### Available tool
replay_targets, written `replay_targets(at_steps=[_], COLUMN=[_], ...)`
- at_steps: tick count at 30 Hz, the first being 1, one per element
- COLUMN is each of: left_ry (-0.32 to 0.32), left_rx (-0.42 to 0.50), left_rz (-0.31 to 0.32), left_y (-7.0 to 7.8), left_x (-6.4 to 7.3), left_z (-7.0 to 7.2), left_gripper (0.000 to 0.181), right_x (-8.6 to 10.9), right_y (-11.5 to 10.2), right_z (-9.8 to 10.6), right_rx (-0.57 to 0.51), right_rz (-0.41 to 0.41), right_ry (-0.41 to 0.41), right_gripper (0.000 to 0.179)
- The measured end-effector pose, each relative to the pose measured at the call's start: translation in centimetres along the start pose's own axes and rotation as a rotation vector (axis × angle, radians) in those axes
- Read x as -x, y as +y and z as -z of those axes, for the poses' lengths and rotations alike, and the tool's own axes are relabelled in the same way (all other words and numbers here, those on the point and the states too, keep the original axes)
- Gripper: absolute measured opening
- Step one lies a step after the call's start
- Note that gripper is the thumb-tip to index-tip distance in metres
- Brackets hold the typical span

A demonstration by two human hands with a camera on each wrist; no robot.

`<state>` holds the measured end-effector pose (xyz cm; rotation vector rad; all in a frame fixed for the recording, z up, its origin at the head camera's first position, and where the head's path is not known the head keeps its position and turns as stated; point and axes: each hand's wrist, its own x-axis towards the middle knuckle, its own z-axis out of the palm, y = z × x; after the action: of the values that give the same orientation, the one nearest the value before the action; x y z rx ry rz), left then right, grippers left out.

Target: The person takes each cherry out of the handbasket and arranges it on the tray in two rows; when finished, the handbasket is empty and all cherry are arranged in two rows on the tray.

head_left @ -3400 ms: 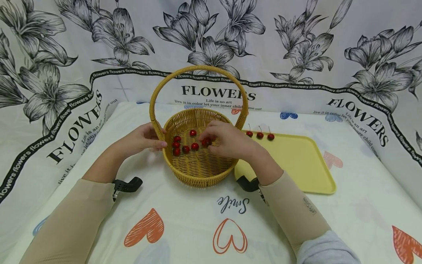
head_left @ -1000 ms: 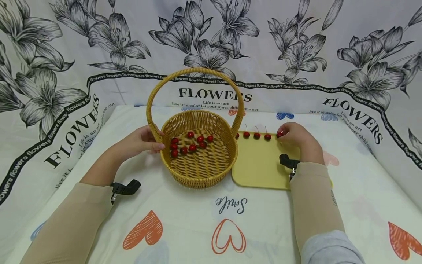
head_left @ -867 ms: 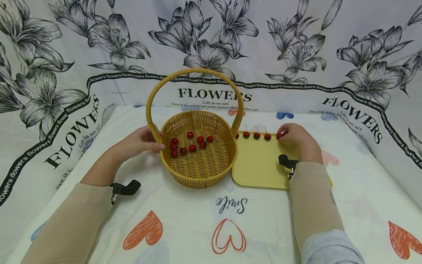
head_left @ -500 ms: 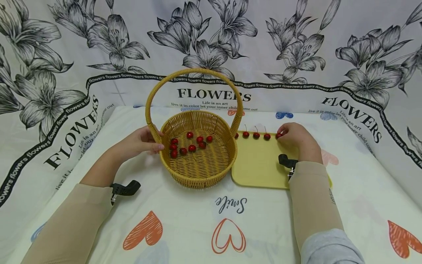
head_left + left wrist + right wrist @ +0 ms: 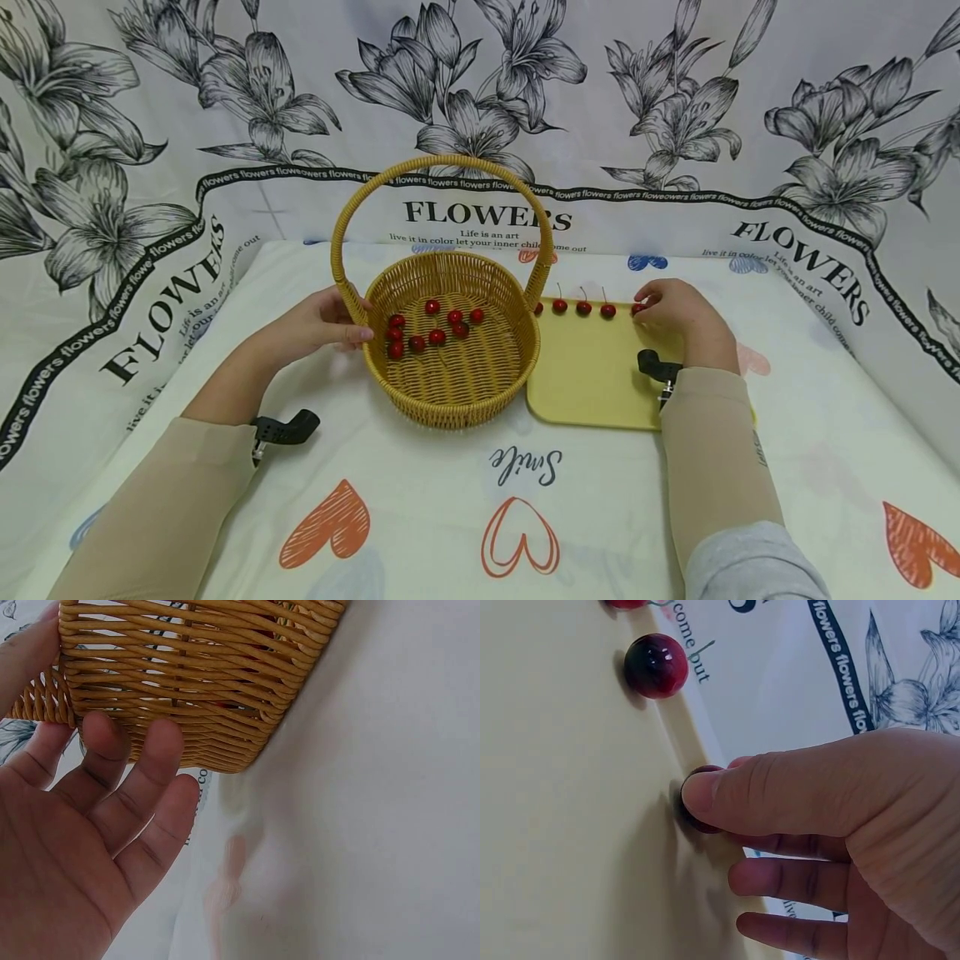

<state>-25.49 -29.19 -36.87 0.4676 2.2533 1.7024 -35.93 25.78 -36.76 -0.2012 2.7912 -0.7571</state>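
Note:
A yellow wicker basket (image 5: pixel 450 408) with a tall hoop handle stands mid-table, several red cherries (image 5: pixel 437 337) lying on its floor. My left hand (image 5: pixel 322 321) holds the basket's left side at the handle's base between thumb and forefinger; in the left wrist view its other fingers stand loosely off the weave. At the far rim of the yellow tray (image 5: pixel 585 383), my right hand (image 5: pixel 678 312) pinches a cherry (image 5: pixel 692 814), partly hidden by the thumb in the right wrist view. Left of it, several stemmed cherries (image 5: pixel 583 308) form a row along that rim.
The tray sits right against the basket's right side. A white cloth printed with hearts (image 5: pixel 326 525) covers the table. Behind rises a flower-printed curtain (image 5: pixel 480 125). Each wrist carries a black camera mount (image 5: pixel 287 427).
Over three seconds ago my right hand was inside the basket at a cherry; it has since moved right to the tray's far rim. In the last half second it shifts slightly right. My left hand stays.

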Motion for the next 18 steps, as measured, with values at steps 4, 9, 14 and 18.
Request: replay_targets(at_steps=[4, 9, 14, 18], left_ry=[0.015, 0.032, 0.022, 0.007], left_rx=[-0.029, -0.055, -0.039, -0.009], left_rz=[0.017, 0.039, 0.028, 0.015], left_y=[0.11, 0.21, 0.1, 0.02], left_x=[0.03, 0.07, -0.02, -0.05], left_z=[0.02, 0.01, 0.04, 0.05], left_gripper=[0.041, 0.044, 0.042, 0.041], right_x=[0.14, 0.12, 0.07, -0.06], right_y=[-0.02, -0.26, -0.6, -0.55], right_z=[0.05, -0.12, -0.21, -0.3], right_rx=[-0.024, -0.038, -0.026, -0.024], right_rz=[0.003, 0.003, 0.024, 0.026], right_ry=[-0.008, -0.018, -0.009, -0.008], right_gripper=[0.033, 0.027, 0.024, 0.024])
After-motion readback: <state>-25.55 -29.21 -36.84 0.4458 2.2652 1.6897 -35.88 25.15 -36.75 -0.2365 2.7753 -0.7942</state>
